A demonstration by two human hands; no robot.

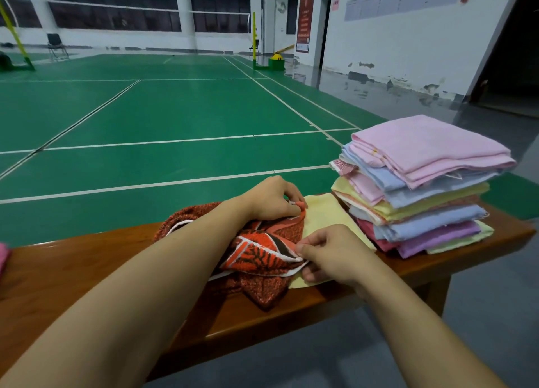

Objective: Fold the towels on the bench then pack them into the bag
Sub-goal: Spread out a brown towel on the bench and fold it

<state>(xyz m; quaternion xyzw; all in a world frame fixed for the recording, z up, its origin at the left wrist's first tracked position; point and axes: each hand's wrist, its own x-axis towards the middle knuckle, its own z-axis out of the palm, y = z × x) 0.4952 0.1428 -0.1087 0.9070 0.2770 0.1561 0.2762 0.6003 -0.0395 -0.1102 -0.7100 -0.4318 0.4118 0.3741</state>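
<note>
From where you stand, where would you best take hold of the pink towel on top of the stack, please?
Grip the pink towel by its near layered edge, coming from the front: that edge overhangs the blue towel beneath, so fingers could slip under all its layers.

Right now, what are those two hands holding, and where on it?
Both grip the orange patterned towel: the left hand pinches its far edge, the right hand its near white-trimmed edge.
</note>
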